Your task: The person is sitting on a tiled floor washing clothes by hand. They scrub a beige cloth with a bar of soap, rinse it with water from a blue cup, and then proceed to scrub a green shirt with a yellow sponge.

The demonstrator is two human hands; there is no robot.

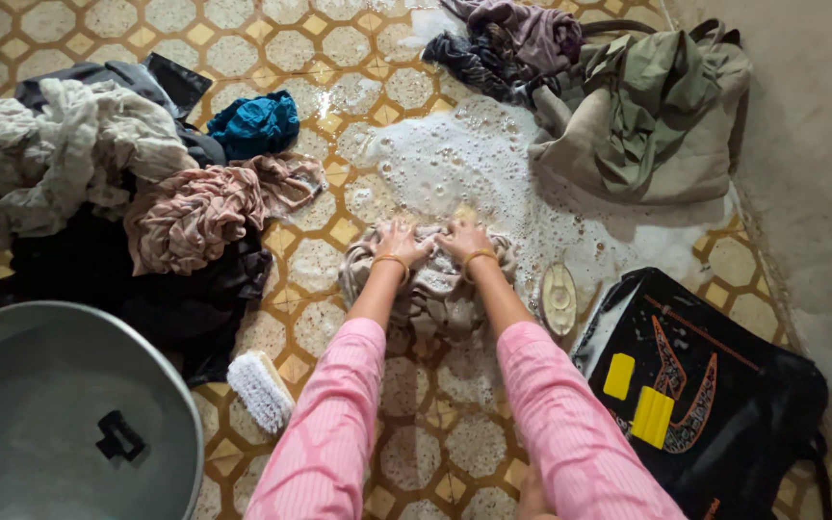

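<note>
Head view, looking straight down over two outstretched forearms in pink sleeves. The left hand (399, 241) and the right hand (465, 239) lie side by side, nearly touching, both pressed palm-down with fingers curled into the far edge of a wet, bunched beige cloth (428, 285); each grip is closed on a fold of that cloth. The cloth lies directly beneath and just nearer the body than the hands, its long axis running left to right across the line of the arms, so both hands reach it equally. It rests on the patterned tiled floor (455, 443). Immediately beyond the fingertips spreads a patch of soapy foam (464, 159). Just to the right of the cloth sits a pale oval soap bar (559, 299), and beyond that a black bag (724, 404) with yellow patches. To the left of the near arm lies a scrubbing brush (260, 387), bristles up, near a large grey metal basin (40, 404). Heaps of other laundry (195, 217) lie farther left, and an olive-grey bundle (647, 106) lies at the far right, well apart from the hands.
</note>
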